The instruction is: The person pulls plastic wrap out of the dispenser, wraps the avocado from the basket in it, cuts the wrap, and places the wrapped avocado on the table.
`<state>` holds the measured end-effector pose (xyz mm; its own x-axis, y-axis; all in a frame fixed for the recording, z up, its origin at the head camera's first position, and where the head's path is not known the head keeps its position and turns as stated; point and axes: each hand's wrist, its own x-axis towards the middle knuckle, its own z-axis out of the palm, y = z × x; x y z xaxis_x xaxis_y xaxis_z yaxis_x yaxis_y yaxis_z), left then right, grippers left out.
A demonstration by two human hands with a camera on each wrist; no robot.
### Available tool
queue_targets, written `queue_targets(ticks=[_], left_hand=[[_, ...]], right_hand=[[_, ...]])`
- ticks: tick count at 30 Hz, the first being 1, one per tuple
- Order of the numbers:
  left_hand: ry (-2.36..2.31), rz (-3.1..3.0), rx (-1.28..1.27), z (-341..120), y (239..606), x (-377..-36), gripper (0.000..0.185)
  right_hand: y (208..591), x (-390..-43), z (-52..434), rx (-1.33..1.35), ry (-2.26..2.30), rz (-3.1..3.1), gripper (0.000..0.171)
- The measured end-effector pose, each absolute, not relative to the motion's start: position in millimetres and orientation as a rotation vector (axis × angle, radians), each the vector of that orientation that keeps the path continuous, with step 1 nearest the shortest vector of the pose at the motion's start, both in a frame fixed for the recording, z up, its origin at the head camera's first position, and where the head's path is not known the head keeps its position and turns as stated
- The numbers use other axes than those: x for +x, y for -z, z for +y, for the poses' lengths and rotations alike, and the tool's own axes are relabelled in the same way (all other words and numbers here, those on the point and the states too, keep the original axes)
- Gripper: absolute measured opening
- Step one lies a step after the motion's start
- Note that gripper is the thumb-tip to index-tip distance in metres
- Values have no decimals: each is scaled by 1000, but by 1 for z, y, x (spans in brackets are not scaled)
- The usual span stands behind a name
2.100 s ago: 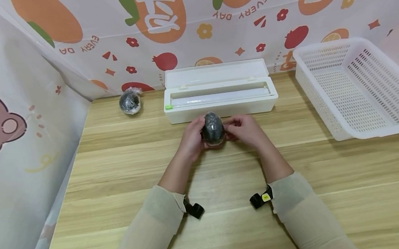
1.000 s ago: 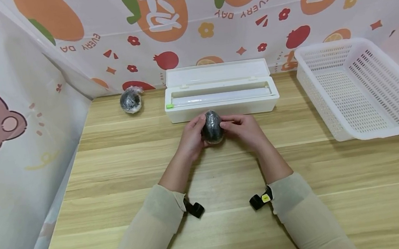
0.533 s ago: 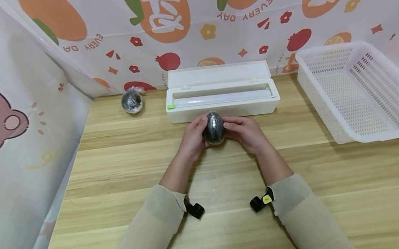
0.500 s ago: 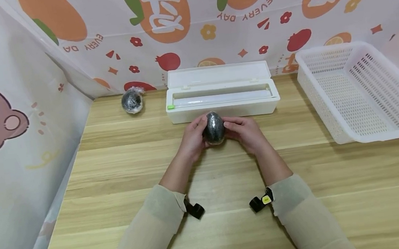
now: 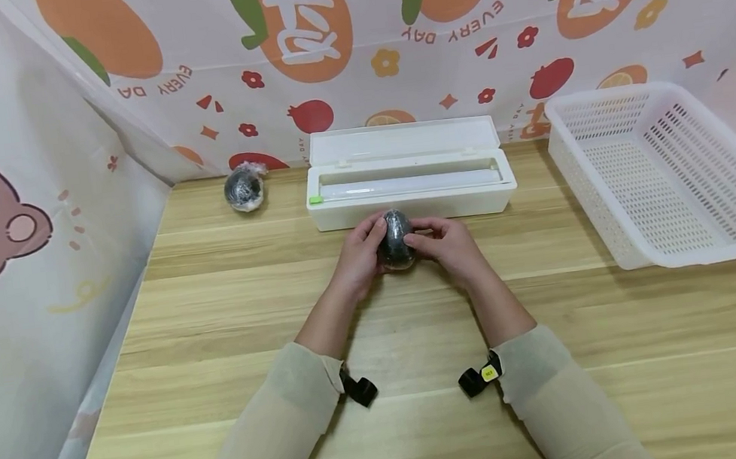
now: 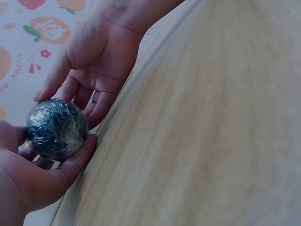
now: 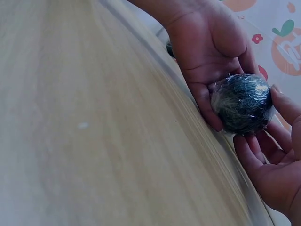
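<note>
A dark ball wrapped in clear film (image 5: 396,237) sits between both hands just above the wooden table (image 5: 380,334), right in front of the white film dispenser box (image 5: 411,205). My left hand (image 5: 360,251) grips it from the left, thumb and fingers curled round the wrapped ball (image 6: 56,128). My right hand (image 5: 447,243) cups it from the right, its thumb on top and its fingers (image 7: 256,157) beneath the wrapped ball (image 7: 242,102). Shiny wrinkles of film cover the ball.
The dispenser box stands open with its film roll (image 5: 404,183) showing. A second wrapped dark ball (image 5: 244,188) lies at the back left. A white perforated basket (image 5: 668,172) stands at the right. Printed cloth walls (image 5: 13,224) close the left and back sides.
Both hands have closed further round the wrapped ball and turned it, so less of it shows between them. It stays in front of the dispenser box.
</note>
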<state>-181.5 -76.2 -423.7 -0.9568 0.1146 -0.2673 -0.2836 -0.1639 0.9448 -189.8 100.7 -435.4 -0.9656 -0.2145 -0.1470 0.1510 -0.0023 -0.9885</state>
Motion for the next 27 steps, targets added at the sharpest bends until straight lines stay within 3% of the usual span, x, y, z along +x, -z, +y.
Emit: queue_targets(ticks=[27], left_hand=[[-2321, 1505, -222, -82, 423, -185, 46]], right_hand=[[437, -192, 104, -56, 2211, 1802, 37]])
